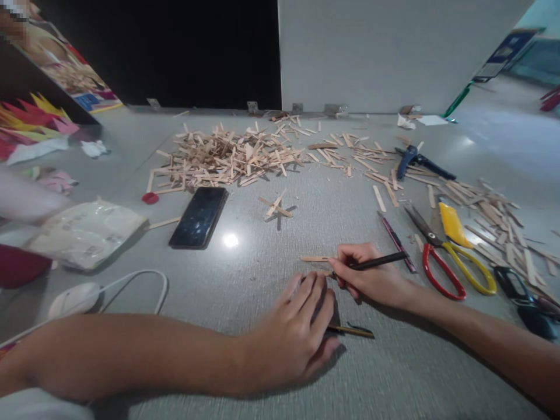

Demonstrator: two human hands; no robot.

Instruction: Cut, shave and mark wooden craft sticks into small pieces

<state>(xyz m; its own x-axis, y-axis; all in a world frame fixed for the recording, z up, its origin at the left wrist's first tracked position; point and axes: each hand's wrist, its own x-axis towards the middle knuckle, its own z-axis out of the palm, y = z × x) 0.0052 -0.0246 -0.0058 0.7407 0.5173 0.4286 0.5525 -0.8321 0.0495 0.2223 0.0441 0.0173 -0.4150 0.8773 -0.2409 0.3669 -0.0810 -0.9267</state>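
Observation:
My right hand (365, 274) is closed around a slim black pen (380, 260), its lower end at a small wooden stick (324, 272). My left hand (301, 326) lies palm down with bent fingers, the fingertips pinning that stick on the table; most of the stick is hidden. Just beyond the fingertips is another flat wooden stick (312, 258) with a dark mark near its right end. A dark, gold-toned pen-like piece with a clip (352, 331) pokes out from beneath my left hand. Farther back, several sticks form a small star shape (276, 207).
A heap of wooden sticks (227, 154) spreads along the back. Left are a phone (199, 217), a plastic packet (91, 233) and a white mouse (74, 299) with cable. Right are red-and-yellow-handled scissors (444, 274), a yellow cutter (454, 223), a blue tool (408, 160) and loose sticks.

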